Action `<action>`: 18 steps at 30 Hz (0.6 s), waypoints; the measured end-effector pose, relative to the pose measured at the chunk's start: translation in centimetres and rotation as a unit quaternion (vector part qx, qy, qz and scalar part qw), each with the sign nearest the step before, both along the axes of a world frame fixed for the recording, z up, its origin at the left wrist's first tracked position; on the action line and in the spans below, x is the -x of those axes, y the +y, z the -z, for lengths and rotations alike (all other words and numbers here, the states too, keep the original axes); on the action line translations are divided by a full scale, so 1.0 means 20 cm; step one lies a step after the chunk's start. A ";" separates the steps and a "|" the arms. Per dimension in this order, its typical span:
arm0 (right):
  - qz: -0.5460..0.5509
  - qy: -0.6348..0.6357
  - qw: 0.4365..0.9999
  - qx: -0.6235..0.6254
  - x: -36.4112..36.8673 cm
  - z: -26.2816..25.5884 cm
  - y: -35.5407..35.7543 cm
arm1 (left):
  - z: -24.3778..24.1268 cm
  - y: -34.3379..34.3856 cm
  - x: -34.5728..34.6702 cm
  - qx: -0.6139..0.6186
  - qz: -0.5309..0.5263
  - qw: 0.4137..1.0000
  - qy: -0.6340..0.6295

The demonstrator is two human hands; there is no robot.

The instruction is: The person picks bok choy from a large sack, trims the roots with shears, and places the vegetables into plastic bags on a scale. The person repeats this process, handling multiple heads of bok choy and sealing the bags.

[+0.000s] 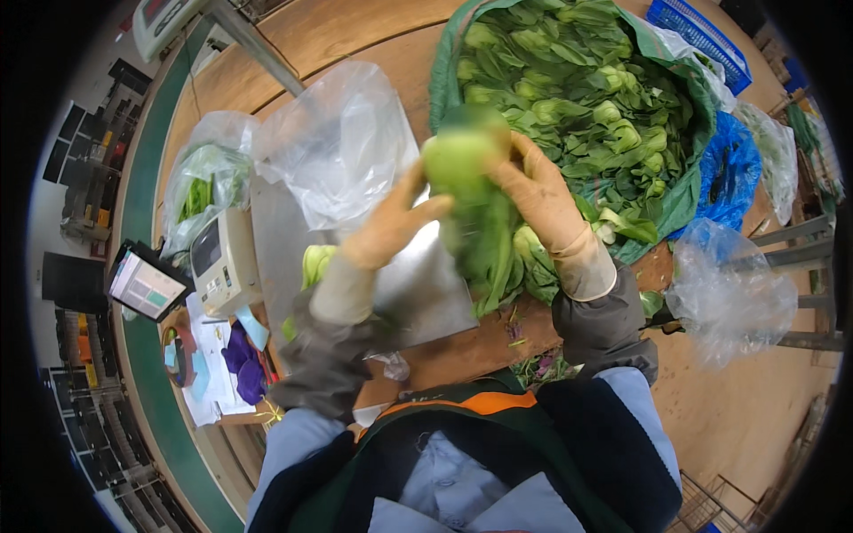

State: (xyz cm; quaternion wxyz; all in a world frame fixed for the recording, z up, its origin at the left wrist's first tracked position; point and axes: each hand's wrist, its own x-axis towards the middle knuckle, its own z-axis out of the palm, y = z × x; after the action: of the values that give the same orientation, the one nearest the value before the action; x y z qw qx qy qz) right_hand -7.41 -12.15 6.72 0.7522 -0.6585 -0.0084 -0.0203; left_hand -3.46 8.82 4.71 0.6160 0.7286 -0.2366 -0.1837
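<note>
Both my hands wear tan rubber gloves. My right hand (543, 193) grips a head of bok choy (460, 160), blurred by motion, its pale base upward and its leaves hanging down. At the left side of that head is my left hand (396, 213), thumb and fingers apart; whether it touches the vegetable cannot be told. Under my hands lies a metal scale plate (426, 293), with another bok choy (318, 263) partly behind my left wrist. A clear plastic bag (346, 146) lies on the plate's far part. Beyond my right hand, a green woven sack (703, 143) is full of bok choy.
Left of the plate stand a scale display unit (226, 263), a tablet-like screen (148, 283) and a bag of greens (206, 166). Purple cloth (243, 363) lies on papers. At right are a blue bag (733, 173), a clear bag (730, 290), metal rails (800, 256) and a blue basket (706, 40).
</note>
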 end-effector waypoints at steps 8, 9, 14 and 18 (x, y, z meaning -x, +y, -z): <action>-0.064 0.009 0.997 -0.052 0.23 0.01 0.02 | 0.09 -0.04 0.27 0.459 0.046 0.749 0.475; -0.048 0.009 0.998 -0.038 0.25 0.01 0.00 | 0.09 -0.04 0.28 0.462 0.047 0.748 0.474; 0.063 0.018 0.997 -0.044 0.44 0.15 -0.24 | 0.15 0.01 0.28 0.453 -0.005 0.779 0.433; 0.217 0.039 0.973 -0.073 0.70 0.41 -0.60 | 0.11 0.15 0.31 0.436 -0.045 0.783 0.442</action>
State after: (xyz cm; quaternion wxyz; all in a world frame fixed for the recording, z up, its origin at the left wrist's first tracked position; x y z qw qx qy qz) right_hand -21.48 -24.13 -1.50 0.7757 -0.5879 0.1659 -0.1582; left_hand -9.75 11.76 2.51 0.9124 0.2315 0.0400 -0.3352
